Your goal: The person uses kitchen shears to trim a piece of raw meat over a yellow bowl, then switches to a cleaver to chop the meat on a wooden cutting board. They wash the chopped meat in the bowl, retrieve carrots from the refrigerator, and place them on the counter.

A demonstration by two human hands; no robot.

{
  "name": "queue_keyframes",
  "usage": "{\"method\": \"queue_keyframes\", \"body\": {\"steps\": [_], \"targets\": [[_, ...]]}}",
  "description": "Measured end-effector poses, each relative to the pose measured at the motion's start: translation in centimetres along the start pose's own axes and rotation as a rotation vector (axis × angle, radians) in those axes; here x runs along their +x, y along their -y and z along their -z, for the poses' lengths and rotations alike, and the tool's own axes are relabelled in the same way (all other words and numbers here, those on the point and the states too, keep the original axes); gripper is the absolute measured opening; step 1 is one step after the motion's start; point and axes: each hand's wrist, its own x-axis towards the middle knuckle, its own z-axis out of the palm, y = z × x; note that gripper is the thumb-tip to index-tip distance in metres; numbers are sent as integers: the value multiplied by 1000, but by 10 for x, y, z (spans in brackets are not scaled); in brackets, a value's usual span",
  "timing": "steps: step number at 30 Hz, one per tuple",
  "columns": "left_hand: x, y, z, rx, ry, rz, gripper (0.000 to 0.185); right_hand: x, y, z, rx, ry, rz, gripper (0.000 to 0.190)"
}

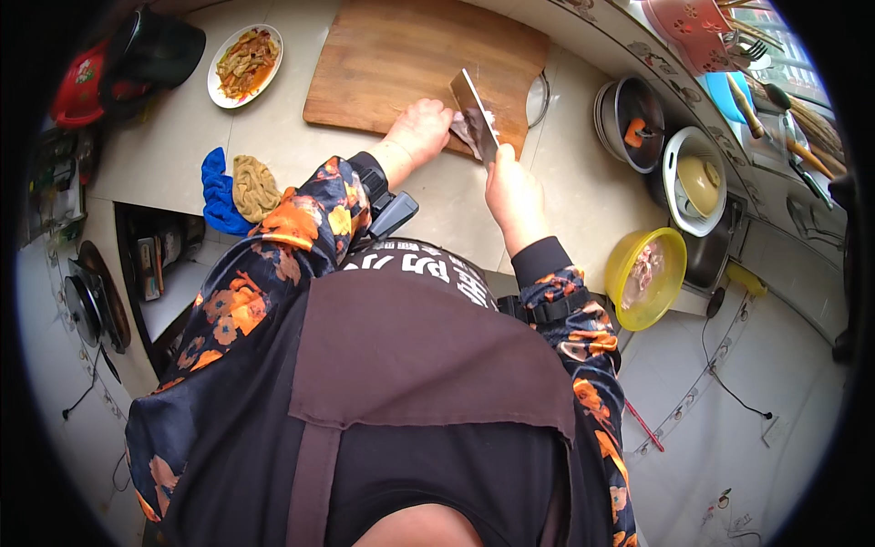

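A wooden cutting board (424,61) lies on the counter in front of me. Near its front edge is a pale piece of raw meat (467,131), partly behind the blade. My left hand (422,131) has its fingers curled on the left end of the meat. In my right hand (514,195) is the handle of a cleaver (475,113), its broad blade upright over the meat, just right of my left fingertips. Whether the edge has gone into the meat cannot be made out.
To the left are an oval plate (214,87) of cooked food, blue (219,191) and tan (254,188) cloths, and a black pot (156,49). At right stand stacked metal bowls (646,154), a white basin (673,147), a sink (707,256) and a yellow bowl (615,273) holding raw meat.
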Motion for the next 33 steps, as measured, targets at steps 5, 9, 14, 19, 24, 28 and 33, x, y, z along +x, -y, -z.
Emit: {"method": "queue_keyframes", "body": {"steps": [5, 9, 14, 19, 24, 28, 33], "targets": [[6, 2, 1, 4, -26, 19, 21, 32, -24, 12, -73, -55, -29, 14], [7, -10, 0, 19, 28, 75, 18, 42, -25, 4, -116, -134, 5, 11], [-1, -16, 8, 19, 68, 98, 20, 32, -17, 32, 1, -326, 69, 17], [-2, -17, 2, 29, 91, 105, 23, 25, -6, 11, -24, -189, -6, 20], [-2, 13, 29, 59, 211, 207, 25, 30, -6, 4, -65, -2, -32, 24], [-16, 52, 51, -47, 13, 330, 28, 15, -22, -2, -44, -26, 43, 17], [2, 40, 29, -532, 64, 336, 45, -38, -48, 12, 342, -317, -102, 20]]}}
